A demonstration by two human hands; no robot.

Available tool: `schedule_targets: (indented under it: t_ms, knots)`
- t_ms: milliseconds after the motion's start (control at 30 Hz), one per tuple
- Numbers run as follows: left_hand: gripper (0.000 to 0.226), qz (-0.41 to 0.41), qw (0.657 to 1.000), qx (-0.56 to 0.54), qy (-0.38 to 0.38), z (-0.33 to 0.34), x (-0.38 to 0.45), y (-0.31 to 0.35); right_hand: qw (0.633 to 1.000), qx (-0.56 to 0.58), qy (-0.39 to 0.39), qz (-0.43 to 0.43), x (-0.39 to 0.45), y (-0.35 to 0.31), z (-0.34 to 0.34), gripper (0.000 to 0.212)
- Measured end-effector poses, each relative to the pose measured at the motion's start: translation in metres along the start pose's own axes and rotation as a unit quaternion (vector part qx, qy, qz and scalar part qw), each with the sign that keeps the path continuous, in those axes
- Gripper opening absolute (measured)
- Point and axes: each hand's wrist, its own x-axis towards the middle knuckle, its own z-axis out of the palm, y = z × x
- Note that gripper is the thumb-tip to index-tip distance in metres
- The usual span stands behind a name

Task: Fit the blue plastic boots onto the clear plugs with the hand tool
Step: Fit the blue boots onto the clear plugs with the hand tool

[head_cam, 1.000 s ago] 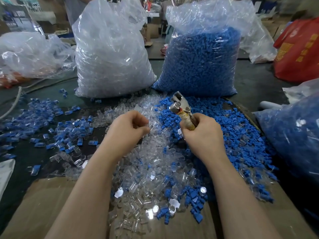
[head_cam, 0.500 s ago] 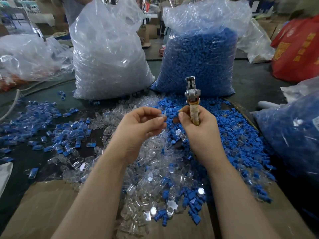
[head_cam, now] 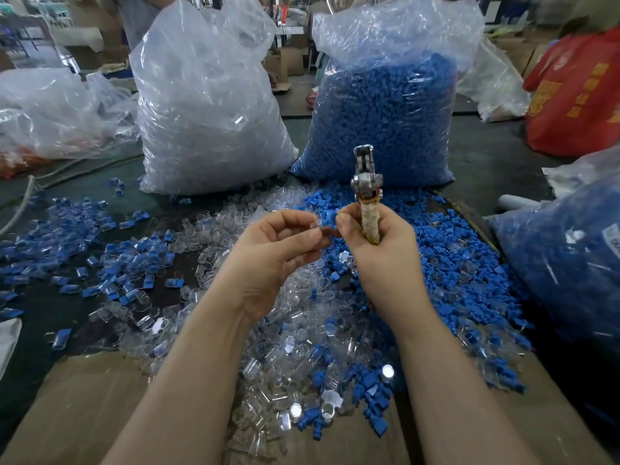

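Note:
My left hand (head_cam: 278,250) pinches a small clear plug (head_cam: 316,225) between thumb and fingertips. My right hand (head_cam: 375,253) grips the hand tool (head_cam: 366,189) by its tape-wrapped handle, metal head pointing straight up. Its thumb and forefinger also pinch a blue boot (head_cam: 330,217) right beside the plug. Below both hands lies a heap of loose clear plugs (head_cam: 285,330). A pile of loose blue boots (head_cam: 453,263) spreads to the right. Fitted blue-and-clear pieces (head_cam: 110,260) are scattered on the left.
Two tall plastic sacks stand behind: a sack of clear plugs (head_cam: 208,105) and a sack of blue boots (head_cam: 385,119). Another blue-filled bag (head_cam: 570,256) sits at the right edge. Cardboard (head_cam: 84,407) covers the near bench. A red bag (head_cam: 577,92) lies at far right.
Both hands rose from the pile and came together. The tool swung from tilted left to upright. The left hand's fingers now show the clear plug next to the boot.

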Motion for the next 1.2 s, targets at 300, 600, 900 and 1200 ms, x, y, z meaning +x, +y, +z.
schedule_targets:
  t_ms: [300, 600, 900, 1200]
  knots:
    - [0.027, 0.007, 1.0, 0.015, 0.014, 0.0031, -0.0013, 0.0014, 0.999, -0.034, -0.003, -0.01, -0.0014, 0.0024, 0.001, 0.01]
    - [0.033, 0.031, 0.996, 0.043, 0.069, 0.001, 0.0018, -0.0009, 0.998, -0.064, 0.0, -0.009, -0.0011, 0.0049, 0.0021, 0.016]
    - [0.035, 0.034, 0.99, 0.1, 0.093, 0.0031, 0.0007, -0.0002, 0.996, -0.089, -0.017, -0.003, -0.0013, 0.0064, 0.0046, 0.008]
    - [0.028, 0.04, 0.986, 0.125, 0.102, 0.0017, 0.0003, -0.0001, 0.993, -0.11, -0.038, 0.002, -0.0006, 0.0045, 0.0008, 0.006]
